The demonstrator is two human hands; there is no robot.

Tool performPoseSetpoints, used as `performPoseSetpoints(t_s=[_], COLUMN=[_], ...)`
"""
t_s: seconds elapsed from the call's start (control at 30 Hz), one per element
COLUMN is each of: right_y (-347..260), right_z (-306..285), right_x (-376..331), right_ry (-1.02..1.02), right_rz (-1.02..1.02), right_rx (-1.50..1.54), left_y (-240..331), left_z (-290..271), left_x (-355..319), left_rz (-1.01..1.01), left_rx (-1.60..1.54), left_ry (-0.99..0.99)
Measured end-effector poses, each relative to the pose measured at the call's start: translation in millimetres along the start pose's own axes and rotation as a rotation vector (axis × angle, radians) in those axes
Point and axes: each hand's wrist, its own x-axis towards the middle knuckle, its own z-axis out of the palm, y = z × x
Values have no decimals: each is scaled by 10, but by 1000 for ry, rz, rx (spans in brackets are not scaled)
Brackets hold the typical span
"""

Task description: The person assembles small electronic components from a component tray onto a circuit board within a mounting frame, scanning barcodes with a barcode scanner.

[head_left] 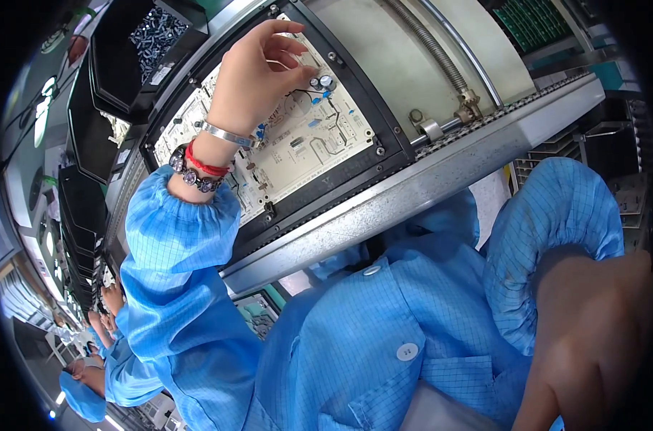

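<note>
The left hand is at the upper middle of the frame, over a pale circuit board. Its fingertips are pinched together on a small round part, a silver-topped capacitor, which stands on the board near its upper right corner. So this hand is grasping the capacitor, with thumb & fingers closed around it; the other fingers are curled loosely above. On the wrist there are a silver bangle, a red string and a dark bead bracelet. The sleeve is blue w/ a fine grid pattern and goes down to the lower left.

The board lies in a black frame, and the frame sits on a metal conveyor rail which crosses the picture from the lower middle to the upper right. Blue and black small parts are already on the board, approx. in its centre.

The right hand is at the lower right of the frame, well apart from the board, near the person's blue coat. It is very close to the camera and blurred; I cannot tell if it is released or clenched.

At the upper left there is a black bin with small metal parts inside. At the lower left, other people in blue coats are seen, far along the line.
</note>
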Motion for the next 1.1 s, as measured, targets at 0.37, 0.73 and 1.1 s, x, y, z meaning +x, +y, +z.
performPoseSetpoints(t_s=[0.37, 0.73, 1.1], right_y=[40, 17, 76], right_z=[-265, -319, -370], right_x=[283, 313, 499], right_ry=[-5, -2, -11], right_rz=[0, -16, -21], right_rx=[-36, -74, -116], left_y=[7, 21, 111], left_z=[-2, -47, -40], left_x=[-35, -56, -112], left_rz=[132, 99, 121], left_rx=[231, 282, 356], left_ry=[84, 85, 88])
